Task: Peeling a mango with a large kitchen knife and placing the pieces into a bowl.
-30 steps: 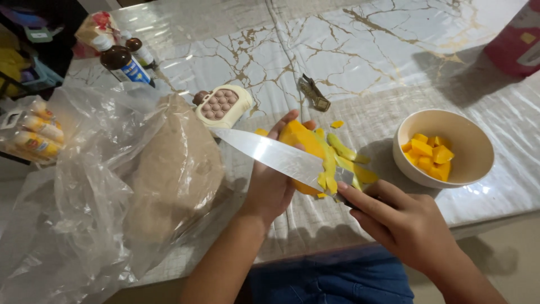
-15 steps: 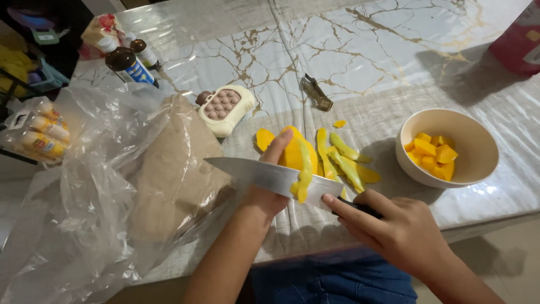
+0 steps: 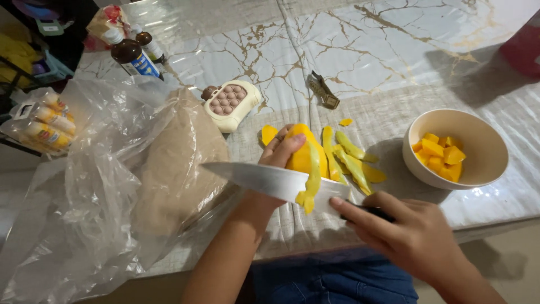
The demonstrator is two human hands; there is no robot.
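A clear plastic bag (image 3: 84,186) lies left; blue-labelled brown bottles (image 3: 130,56) stand behind it.

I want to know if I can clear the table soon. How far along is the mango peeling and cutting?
Done: yellow mango cubes fill the cream bowl, and peel strips lie on the marble table. In hand: the left hand grips a partly peeled mango; the right hand slices with the large steel knife. Left: peeling and cubing it.

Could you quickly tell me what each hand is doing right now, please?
Left hand: closed around the peeled mango.
Right hand: closed on the knife handle, forefinger along the blade.
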